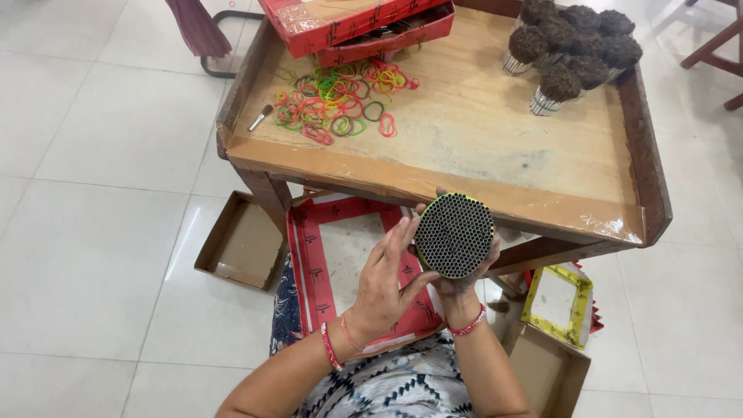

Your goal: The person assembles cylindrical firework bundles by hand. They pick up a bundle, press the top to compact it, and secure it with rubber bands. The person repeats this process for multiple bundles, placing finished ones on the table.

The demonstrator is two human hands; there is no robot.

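Hands share the bundle (453,235): right hand (458,285) cups it from beneath, left hand (383,282) flat against its side. Best pressed evenly, keeping ends flush.

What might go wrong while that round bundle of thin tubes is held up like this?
The bundle is held in the air past the table edge, gripped by the right hand with the left hand flat against its side; if the grip loosens, tubes could slide out onto the floor. The loose rubber bands lie out of easy reach.
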